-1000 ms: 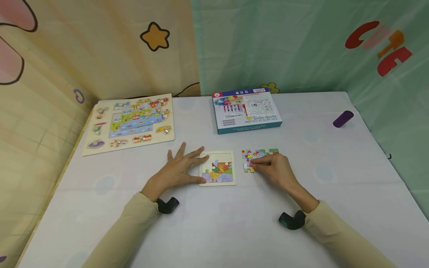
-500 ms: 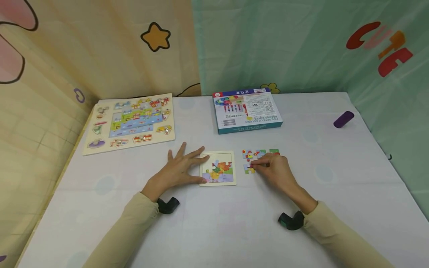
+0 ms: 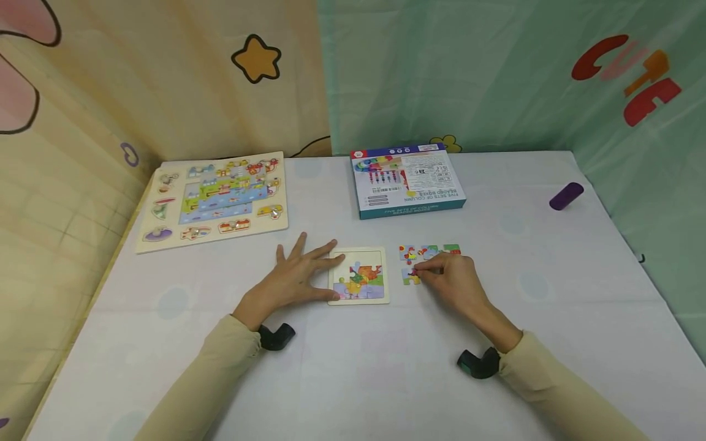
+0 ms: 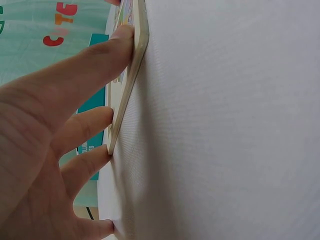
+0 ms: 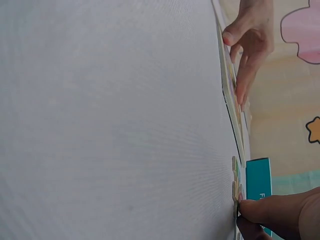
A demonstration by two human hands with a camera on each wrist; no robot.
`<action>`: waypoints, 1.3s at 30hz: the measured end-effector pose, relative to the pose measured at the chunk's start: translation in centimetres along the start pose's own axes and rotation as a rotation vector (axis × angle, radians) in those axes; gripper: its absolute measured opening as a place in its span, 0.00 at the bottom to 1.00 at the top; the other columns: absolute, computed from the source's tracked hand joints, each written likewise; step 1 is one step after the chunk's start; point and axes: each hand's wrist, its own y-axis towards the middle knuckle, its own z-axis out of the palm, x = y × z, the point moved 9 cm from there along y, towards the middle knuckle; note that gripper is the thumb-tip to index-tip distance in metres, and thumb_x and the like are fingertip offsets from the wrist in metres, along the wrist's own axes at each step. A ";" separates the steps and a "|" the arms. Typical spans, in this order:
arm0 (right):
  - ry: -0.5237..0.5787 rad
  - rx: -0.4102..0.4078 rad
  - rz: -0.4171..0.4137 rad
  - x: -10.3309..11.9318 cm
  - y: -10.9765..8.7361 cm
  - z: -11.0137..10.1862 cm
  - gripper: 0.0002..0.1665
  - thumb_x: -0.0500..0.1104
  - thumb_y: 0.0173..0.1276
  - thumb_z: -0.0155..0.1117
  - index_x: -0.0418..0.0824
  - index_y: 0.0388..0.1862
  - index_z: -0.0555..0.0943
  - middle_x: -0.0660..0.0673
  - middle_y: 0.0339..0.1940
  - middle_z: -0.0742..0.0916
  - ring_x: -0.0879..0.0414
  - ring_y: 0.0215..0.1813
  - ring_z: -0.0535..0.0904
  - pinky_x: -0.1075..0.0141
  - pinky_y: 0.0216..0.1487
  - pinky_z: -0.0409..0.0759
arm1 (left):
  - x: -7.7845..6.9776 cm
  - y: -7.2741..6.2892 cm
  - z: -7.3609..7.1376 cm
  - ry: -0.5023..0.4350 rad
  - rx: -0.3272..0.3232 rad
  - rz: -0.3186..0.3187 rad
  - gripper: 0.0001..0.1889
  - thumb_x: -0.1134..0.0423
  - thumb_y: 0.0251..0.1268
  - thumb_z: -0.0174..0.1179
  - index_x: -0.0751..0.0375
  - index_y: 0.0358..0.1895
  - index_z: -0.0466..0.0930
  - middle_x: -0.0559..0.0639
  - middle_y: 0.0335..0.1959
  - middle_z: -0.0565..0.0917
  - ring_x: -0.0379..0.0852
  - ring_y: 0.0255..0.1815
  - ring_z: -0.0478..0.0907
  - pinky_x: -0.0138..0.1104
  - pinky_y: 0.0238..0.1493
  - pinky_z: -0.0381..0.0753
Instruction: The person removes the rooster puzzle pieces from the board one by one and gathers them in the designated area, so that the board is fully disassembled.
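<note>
A square wooden puzzle tray lies flat at the middle of the table, its lower half filled with joined pieces. Spread across the tray's left side, my left hand rests thumb and fingertips on its border; in the left wrist view the thumb presses the tray edge. To the right of the tray, my right hand pinches a small jigsaw piece, mostly hidden by thumb and forefinger, right over another loose piece. Behind that hand is a row of loose pieces.
A large wooden knob puzzle board lies at the back left. A flat teal-edged box sits at the back centre. Toward the right edge lies a purple cylinder. Curtains hang behind the white-covered table.
</note>
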 end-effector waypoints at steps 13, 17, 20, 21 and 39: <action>0.000 -0.037 -0.029 1.1 0.1 0.2 0.05 0.36 0.59 0.74 0.39 0.35 0.91 0.46 0.35 0.89 0.55 0.31 0.73 0.66 0.30 0.69 | 0.0 0.0 -0.1 -0.005 -0.003 0.004 0.42 0.40 0.49 0.73 0.42 0.70 0.70 0.42 0.78 0.56 0.70 0.77 0.32 0.74 0.63 0.28; 0.016 0.005 -0.069 2.7 0.4 1.2 0.08 0.36 0.59 0.73 0.39 0.39 0.90 0.48 0.34 0.88 0.56 0.32 0.75 0.66 0.32 0.73 | 0.0 -0.1 -0.1 -0.007 0.000 0.002 0.42 0.40 0.49 0.73 0.42 0.71 0.70 0.42 0.78 0.56 0.70 0.77 0.31 0.74 0.63 0.28; 0.010 0.046 -0.105 4.1 0.8 2.3 0.11 0.36 0.59 0.73 0.39 0.42 0.90 0.48 0.34 0.86 0.56 0.31 0.75 0.64 0.32 0.74 | 0.1 -0.1 0.0 -0.002 0.002 -0.002 0.42 0.40 0.49 0.73 0.42 0.71 0.70 0.42 0.78 0.56 0.70 0.77 0.32 0.74 0.63 0.29; 0.003 0.061 -0.113 4.5 0.9 2.7 0.12 0.36 0.59 0.73 0.39 0.43 0.89 0.49 0.35 0.86 0.56 0.33 0.76 0.64 0.34 0.75 | 0.1 -0.1 0.0 0.001 0.002 -0.002 0.42 0.40 0.49 0.73 0.42 0.71 0.70 0.43 0.78 0.56 0.70 0.77 0.32 0.74 0.63 0.29; -0.111 0.205 -0.105 7.6 1.9 6.7 0.16 0.42 0.63 0.72 0.39 0.49 0.87 0.47 0.42 0.85 0.54 0.45 0.81 0.60 0.45 0.81 | 0.0 0.0 0.0 0.024 -0.016 0.006 0.42 0.40 0.48 0.73 0.41 0.70 0.71 0.43 0.78 0.57 0.71 0.77 0.34 0.75 0.62 0.33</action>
